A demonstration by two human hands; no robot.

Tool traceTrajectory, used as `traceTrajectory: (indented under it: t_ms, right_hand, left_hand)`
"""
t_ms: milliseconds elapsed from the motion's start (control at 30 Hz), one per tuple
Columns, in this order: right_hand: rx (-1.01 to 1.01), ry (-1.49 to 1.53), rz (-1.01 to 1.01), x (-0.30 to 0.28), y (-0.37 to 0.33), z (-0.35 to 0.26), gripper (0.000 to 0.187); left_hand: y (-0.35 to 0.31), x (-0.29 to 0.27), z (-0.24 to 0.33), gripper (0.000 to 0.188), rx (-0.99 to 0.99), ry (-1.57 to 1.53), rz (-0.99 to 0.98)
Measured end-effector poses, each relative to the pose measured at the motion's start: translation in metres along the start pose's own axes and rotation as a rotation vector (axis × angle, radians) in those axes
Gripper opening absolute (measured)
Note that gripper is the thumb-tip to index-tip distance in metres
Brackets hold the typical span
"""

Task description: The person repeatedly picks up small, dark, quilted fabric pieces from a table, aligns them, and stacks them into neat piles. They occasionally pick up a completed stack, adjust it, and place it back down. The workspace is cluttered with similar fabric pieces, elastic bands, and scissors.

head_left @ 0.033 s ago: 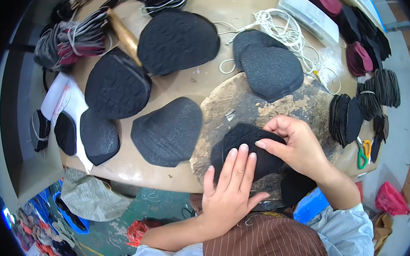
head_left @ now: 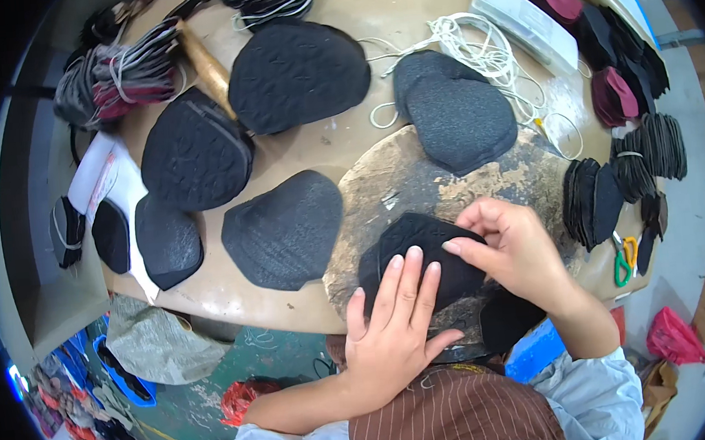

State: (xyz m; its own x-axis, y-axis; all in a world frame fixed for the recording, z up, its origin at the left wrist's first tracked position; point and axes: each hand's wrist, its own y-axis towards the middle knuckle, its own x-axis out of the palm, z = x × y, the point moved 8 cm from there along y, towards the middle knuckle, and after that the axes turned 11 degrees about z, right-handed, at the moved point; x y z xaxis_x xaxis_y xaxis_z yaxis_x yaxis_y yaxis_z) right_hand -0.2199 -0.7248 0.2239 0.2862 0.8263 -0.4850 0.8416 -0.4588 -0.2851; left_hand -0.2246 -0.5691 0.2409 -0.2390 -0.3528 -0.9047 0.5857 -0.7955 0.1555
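A black fabric piece (head_left: 419,236) with a rounded outline lies on the round, worn wooden block (head_left: 367,188) in front of me. My left hand (head_left: 393,327) rests flat on it, fingers stretched out and thumb apart. At its right upper edge, my right hand (head_left: 511,250) pinches the cloth between thumb and fingers. Part of the piece is hidden under both hands. Another black piece (head_left: 508,322) sits by the block's near edge, below my right wrist. Farther back on the block, overlapping dark grey textured pieces (head_left: 460,122) lie partly over its rim.
Stacks of black pieces (head_left: 297,75) and a single dark piece (head_left: 284,229) lie left on the table. A wooden handle (head_left: 207,71) leans between stacks. White cord (head_left: 480,56) lies beside a clear plastic box (head_left: 523,24). Scissors (head_left: 624,262) with green and orange handles lie at the right edge.
The whole view has shifted slightly, with the table items appearing a little farther left. Both hands keep their places on the black fabric piece.
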Motion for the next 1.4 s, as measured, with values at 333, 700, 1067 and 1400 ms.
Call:
traceTrajectory:
  t_ms: [333,700,1067,1400]
  right_hand:
    - [-0.511,-0.079,0.307,-0.055,-0.035,-0.039,0.017]
    - [0.16,0.453,0.18,-0.113,-0.116,0.065,0.019]
    - [-0.257,-0.195,1.271,-0.281,-0.124,0.103,0.015]
    - [-0.404,-0.374,1.277,-0.315,-0.084,0.128,0.038]
  left_hand:
    - [0.004,-0.024,-0.009,0.079,-0.004,-0.266,0.023]
    - [-0.018,0.0,0.005,0.079,-0.053,0.02,-0.154]
    - [-0.017,0.006,0.01,0.067,-0.049,0.192,0.099]
    - [-0.019,0.002,0.013,0.054,-0.071,0.198,0.211]
